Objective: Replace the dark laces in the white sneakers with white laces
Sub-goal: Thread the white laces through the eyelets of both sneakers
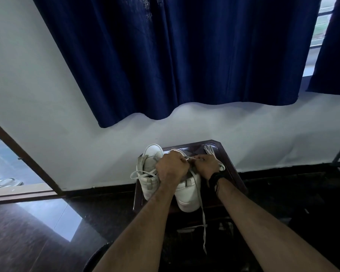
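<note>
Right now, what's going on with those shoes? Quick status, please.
Left hand and right hand both pinching a flat white lace over the right-side white leather sneaker. Lace tail hanging off the dark wooden table. Nothing blocking.

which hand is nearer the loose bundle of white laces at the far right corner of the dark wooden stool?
Right. The right hand sits just below the loose bundle of white laces, pinching a lace over the sneaker; the left hand is further left, across the shoe.

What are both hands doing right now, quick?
Left hand: closed, pinching the white lace over the right-side sneaker.
Right hand: closed, pinching the same lace from the other side.
</note>
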Demonstrator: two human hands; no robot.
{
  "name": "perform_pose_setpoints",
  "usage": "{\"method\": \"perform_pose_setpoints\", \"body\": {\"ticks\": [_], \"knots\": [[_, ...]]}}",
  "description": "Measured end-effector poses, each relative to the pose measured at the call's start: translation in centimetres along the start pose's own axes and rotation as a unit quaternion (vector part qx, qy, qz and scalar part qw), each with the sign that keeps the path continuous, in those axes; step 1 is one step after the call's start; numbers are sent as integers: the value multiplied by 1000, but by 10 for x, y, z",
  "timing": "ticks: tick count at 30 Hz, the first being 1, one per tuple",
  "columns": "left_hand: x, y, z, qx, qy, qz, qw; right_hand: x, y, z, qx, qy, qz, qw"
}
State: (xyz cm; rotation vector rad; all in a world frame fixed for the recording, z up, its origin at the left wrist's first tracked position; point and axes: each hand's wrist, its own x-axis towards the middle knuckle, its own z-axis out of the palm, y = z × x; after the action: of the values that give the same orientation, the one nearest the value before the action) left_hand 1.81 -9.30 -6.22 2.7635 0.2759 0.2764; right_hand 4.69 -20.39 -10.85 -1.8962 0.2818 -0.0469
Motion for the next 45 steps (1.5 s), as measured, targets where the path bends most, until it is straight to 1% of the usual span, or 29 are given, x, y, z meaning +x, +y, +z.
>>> {"method": "perform_pose_setpoints", "body": {"ticks": [5,13,18,22,25,28,33,36,42,45], "knots": [[4,1,3,15,-14,7,1000,-2,-1,0,5,10,-12,1000],[6,4,5,2,-25,-14,1000,-13,-3,2,-16,30,-99,995],[7,3,6,2,-15,-17,1000,-14,-5,-2,-49,29,-125,991],[13,0,5,32,-24,17,999,-14,-4,0,-77,28,-141,987],[19,-4,6,66,-28,49,996,-13,-6,1,-87,30,-128,988],[22,-5,7,63,-27,37,997,-11,-3,2,-97,33,-134,986],[22,-8,13,73,3,33,997,-9,0,6,-89,42,-134,986],[22,-8,15,74,-1,37,997,-8,-1,7,-92,47,-138,985],[24,-11,18,84,-7,59,995,-7,1,8,-150,45,-177,972],[21,-13,20,97,14,88,991,-10,1,5,-144,38,-183,972]]}}
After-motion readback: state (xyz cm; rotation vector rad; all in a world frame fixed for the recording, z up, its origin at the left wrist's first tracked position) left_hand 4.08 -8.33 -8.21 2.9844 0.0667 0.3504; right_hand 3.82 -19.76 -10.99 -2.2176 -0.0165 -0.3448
